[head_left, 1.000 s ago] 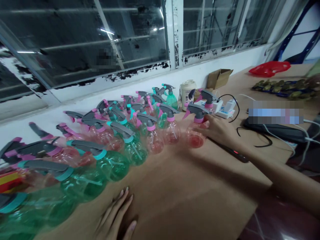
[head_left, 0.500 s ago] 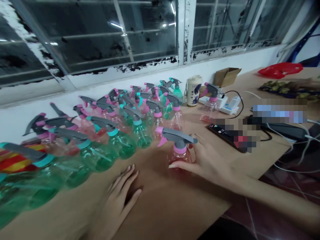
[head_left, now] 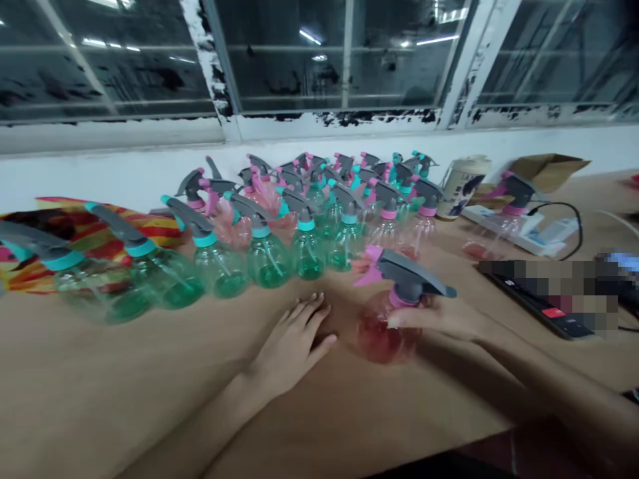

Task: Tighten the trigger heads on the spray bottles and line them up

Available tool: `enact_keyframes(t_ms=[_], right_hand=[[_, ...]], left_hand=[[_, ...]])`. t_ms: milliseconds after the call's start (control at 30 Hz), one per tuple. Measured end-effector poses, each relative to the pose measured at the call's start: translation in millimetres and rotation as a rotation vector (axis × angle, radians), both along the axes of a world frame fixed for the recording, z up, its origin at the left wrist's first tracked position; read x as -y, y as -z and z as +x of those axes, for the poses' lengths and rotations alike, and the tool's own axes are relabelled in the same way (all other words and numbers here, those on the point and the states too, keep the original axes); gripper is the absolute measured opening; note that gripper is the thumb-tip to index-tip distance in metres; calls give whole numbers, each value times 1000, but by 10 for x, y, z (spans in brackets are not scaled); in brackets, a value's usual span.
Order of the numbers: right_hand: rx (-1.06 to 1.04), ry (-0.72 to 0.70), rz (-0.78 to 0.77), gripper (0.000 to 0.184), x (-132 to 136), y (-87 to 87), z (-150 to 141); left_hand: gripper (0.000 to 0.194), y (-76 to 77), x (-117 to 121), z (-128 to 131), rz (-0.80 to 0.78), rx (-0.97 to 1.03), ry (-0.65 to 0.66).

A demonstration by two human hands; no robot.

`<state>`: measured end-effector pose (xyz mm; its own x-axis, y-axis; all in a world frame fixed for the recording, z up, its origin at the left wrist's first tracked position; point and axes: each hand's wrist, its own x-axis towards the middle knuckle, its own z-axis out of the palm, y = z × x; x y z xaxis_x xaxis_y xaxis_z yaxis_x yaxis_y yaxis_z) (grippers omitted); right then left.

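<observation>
My right hand [head_left: 439, 316] is wrapped round a pink see-through spray bottle [head_left: 384, 329] with a grey trigger head and pink nozzle, standing on the brown table [head_left: 124, 392] near its front. My left hand [head_left: 292, 342] lies flat on the table just left of that bottle, fingers stretched out, holding nothing. Behind both hands stand rows of several green spray bottles [head_left: 267, 256] and pink spray bottles [head_left: 387, 226] with grey triggers.
One more pink bottle [head_left: 504, 213] stands by a white power strip [head_left: 514, 229] with a black cable. A printed cup [head_left: 462, 186], a cardboard box [head_left: 546, 169], a black phone [head_left: 542, 309] and a red-yellow striped bag [head_left: 64, 226] lie around. Windows run along the far wall.
My right hand has drawn the pink bottle from the far right toward me, to just beside my left hand. My view has swung to the left; the left hand stays flat.
</observation>
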<state>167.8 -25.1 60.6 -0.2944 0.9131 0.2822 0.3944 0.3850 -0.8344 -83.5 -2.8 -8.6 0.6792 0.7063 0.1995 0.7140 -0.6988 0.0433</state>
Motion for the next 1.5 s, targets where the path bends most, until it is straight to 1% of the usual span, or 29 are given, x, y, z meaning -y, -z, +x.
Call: enact_keyframes(t_ms=[100,167,267,400,467,600,767,900,1100,1233,1400,1500], right_hand=[[-145,-70,-63,38,-86,-100,-104],[-239,-120,-71,34,-133,-129,-178],[-305,-131,-67,26,-187,-83,-284],[-382,-137,-23,32,-257,16,-428],[-414,-152,-18,28,-301,31,-485],[-403,-158,-18,16,-393,28,-528],[-463,-192,-80,17,-458,66,-527],[-479,-210,-76,19,-476,89,-541],[-435,-188,-32,7,-491,71,-541],[-394,-180,17,11,-483,29,-557],[-314,-135,76,11,-456,15,-566],[-297,-112,88,18,-431,12,-565]], left_hand=[[47,18,16,5,-11,24,-7],[47,24,23,7,-14,42,-2],[46,16,29,13,-20,52,-3],[45,-19,41,23,-44,52,-3],[43,-37,50,28,-60,59,-3],[37,-65,66,30,-97,73,-3],[38,-79,51,2,-110,97,6],[40,-69,12,-53,-94,100,-27],[41,-19,-34,-176,-37,116,-51],[42,7,-46,-221,-38,122,-37],[41,-9,-37,-215,-13,108,-29],[41,-12,-36,-206,4,97,-28]])
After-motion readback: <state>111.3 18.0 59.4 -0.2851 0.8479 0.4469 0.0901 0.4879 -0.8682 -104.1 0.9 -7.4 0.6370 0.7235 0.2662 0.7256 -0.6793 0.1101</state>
